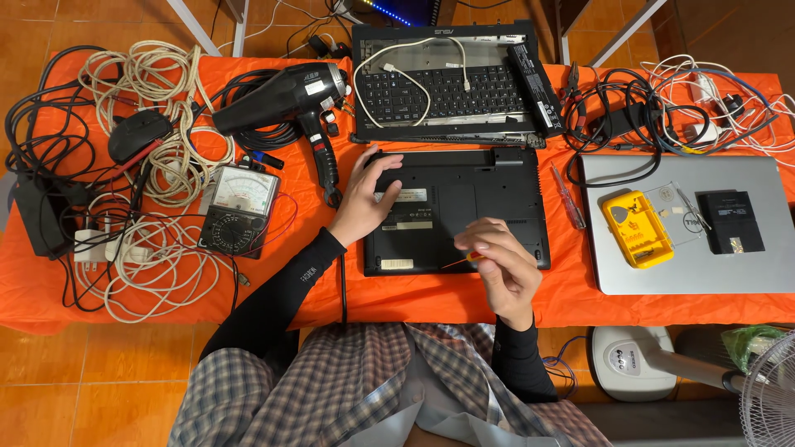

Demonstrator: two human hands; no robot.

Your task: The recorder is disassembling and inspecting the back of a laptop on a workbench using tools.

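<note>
Table: orange cloth [50, 290] covers it.
Far left: tangled white cables [157, 91], a black mouse [138, 135].
Left: black hair dryer [290, 95]; an analogue multimeter [238, 209] nearer.
Far centre: open keyboard frame [447, 83], a white cord [397, 62] looped across it.
Right: silver laptop [687, 265], lid closed, carrying a yellow bit case [636, 229] and a small black box [730, 222].
Far right: black and white wires [662, 108].
Floor, near right: white fan base [629, 364].
</note>
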